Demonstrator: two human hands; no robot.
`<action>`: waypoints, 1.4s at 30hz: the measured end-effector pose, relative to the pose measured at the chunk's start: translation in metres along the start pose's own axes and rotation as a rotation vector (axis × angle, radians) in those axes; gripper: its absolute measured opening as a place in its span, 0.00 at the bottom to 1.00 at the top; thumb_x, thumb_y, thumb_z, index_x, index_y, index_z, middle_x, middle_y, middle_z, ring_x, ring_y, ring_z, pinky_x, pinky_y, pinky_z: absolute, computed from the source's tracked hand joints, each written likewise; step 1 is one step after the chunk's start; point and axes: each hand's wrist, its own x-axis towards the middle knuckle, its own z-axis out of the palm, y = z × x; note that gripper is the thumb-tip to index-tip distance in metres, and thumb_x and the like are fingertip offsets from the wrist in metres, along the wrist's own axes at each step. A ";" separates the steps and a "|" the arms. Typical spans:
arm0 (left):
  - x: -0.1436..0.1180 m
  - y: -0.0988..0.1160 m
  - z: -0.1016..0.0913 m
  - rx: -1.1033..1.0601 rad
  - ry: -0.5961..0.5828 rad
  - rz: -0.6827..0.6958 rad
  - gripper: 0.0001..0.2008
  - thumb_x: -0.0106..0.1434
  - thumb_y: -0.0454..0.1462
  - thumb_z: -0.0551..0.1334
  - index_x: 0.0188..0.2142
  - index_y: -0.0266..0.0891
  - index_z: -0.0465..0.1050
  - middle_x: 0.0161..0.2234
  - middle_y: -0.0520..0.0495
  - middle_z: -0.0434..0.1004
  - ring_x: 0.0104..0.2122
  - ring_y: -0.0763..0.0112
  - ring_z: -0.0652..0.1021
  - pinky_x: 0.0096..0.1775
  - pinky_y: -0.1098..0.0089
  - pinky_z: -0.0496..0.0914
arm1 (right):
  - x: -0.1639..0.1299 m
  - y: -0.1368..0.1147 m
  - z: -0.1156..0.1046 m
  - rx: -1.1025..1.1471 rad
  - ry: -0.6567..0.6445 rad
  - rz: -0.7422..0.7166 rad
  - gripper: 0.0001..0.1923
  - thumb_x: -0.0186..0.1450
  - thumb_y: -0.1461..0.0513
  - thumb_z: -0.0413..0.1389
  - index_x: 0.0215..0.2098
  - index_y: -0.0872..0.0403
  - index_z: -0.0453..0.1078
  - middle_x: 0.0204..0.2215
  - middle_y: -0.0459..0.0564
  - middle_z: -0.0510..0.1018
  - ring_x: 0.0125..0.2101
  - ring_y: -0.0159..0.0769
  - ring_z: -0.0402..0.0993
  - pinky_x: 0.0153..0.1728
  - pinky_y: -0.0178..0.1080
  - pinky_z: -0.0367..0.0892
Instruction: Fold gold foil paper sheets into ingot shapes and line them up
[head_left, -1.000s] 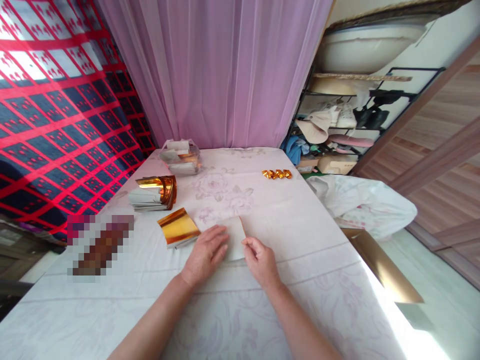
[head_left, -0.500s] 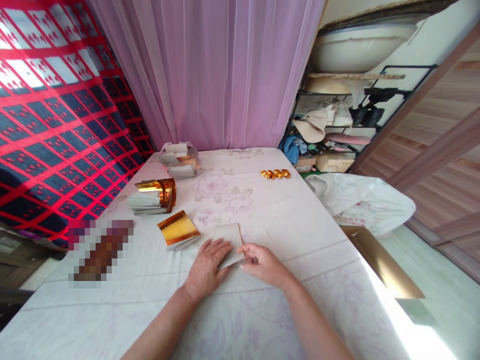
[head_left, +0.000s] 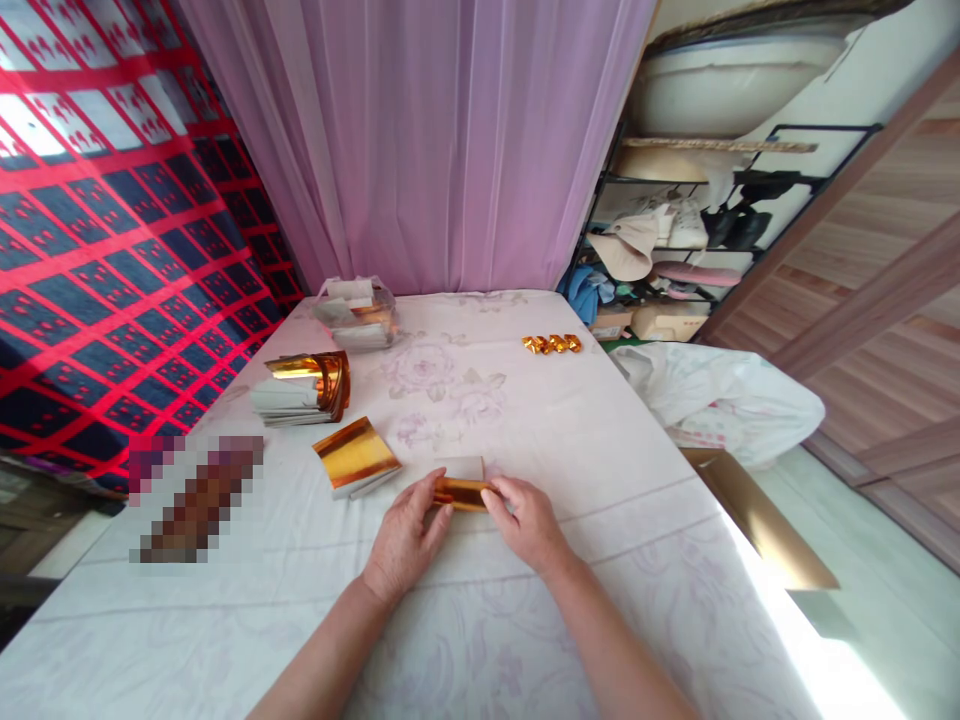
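A sheet of gold foil paper (head_left: 463,494) lies on the table in front of me, its near edge turned up so the gold side shows. Its pale back is still visible along the far part. My left hand (head_left: 409,525) grips the left end of the fold between thumb and fingers. At the other end, my right hand (head_left: 525,520) pinches the fold the same way. Left of my hands is a small stack of gold foil sheets (head_left: 358,455), and beyond it stands a thicker curled stack of foil paper (head_left: 304,388).
A clear plastic bag of foil paper (head_left: 356,315) sits at the table's far left. Several twisted gold foil pieces (head_left: 553,344) lie far right. A blurred patch (head_left: 199,500) covers something at left. Beside the table are a shelf rack (head_left: 675,185) and a white bag (head_left: 727,400).
The sheet lay with its pale side up under my left hand; now its near edge is folded over, showing gold. Both hands have closed on the ends of the fold.
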 end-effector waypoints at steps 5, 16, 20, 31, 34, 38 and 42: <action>-0.005 -0.002 0.004 -0.048 -0.002 -0.054 0.28 0.68 0.39 0.55 0.65 0.44 0.51 0.44 0.45 0.79 0.40 0.66 0.81 0.42 0.65 0.76 | -0.001 -0.001 0.007 -0.055 -0.023 0.108 0.18 0.70 0.55 0.44 0.37 0.52 0.75 0.27 0.49 0.81 0.28 0.35 0.77 0.28 0.32 0.60; -0.008 0.007 -0.004 0.278 -0.111 0.319 0.17 0.67 0.39 0.56 0.55 0.43 0.69 0.56 0.42 0.73 0.60 0.53 0.68 0.61 0.46 0.58 | 0.006 -0.005 0.013 -0.296 -0.056 0.135 0.14 0.67 0.57 0.49 0.27 0.50 0.71 0.19 0.44 0.77 0.20 0.32 0.70 0.24 0.34 0.51; -0.010 0.007 0.000 0.300 -0.219 0.322 0.24 0.67 0.43 0.58 0.61 0.42 0.64 0.56 0.42 0.73 0.58 0.56 0.71 0.64 0.47 0.53 | 0.013 -0.008 0.012 -0.382 -0.072 0.177 0.13 0.66 0.57 0.52 0.24 0.50 0.70 0.18 0.44 0.77 0.19 0.33 0.70 0.23 0.36 0.48; -0.012 0.007 0.007 0.336 -0.246 0.273 0.25 0.67 0.44 0.57 0.61 0.40 0.63 0.57 0.40 0.72 0.58 0.53 0.70 0.63 0.46 0.54 | 0.002 -0.003 0.016 -0.352 0.081 0.138 0.15 0.68 0.59 0.49 0.49 0.52 0.73 0.21 0.45 0.78 0.23 0.35 0.74 0.27 0.36 0.60; -0.012 0.007 0.007 0.327 -0.238 0.262 0.24 0.68 0.45 0.56 0.61 0.41 0.63 0.57 0.40 0.72 0.59 0.54 0.70 0.63 0.46 0.54 | 0.001 0.003 0.011 -0.306 0.149 -0.007 0.14 0.69 0.61 0.48 0.41 0.51 0.76 0.32 0.50 0.80 0.33 0.36 0.75 0.37 0.37 0.66; -0.012 0.007 0.007 0.319 -0.242 0.254 0.25 0.68 0.45 0.56 0.62 0.40 0.62 0.58 0.39 0.72 0.60 0.54 0.69 0.63 0.46 0.54 | 0.005 0.004 0.006 -0.262 0.140 -0.084 0.13 0.67 0.62 0.50 0.42 0.51 0.78 0.37 0.52 0.77 0.40 0.38 0.71 0.44 0.40 0.67; -0.012 0.007 0.006 0.320 -0.253 0.256 0.26 0.67 0.44 0.57 0.63 0.41 0.61 0.58 0.40 0.71 0.60 0.53 0.68 0.63 0.45 0.54 | 0.007 0.002 0.007 -0.283 0.097 -0.086 0.13 0.67 0.63 0.51 0.43 0.50 0.78 0.38 0.53 0.76 0.39 0.40 0.69 0.44 0.42 0.67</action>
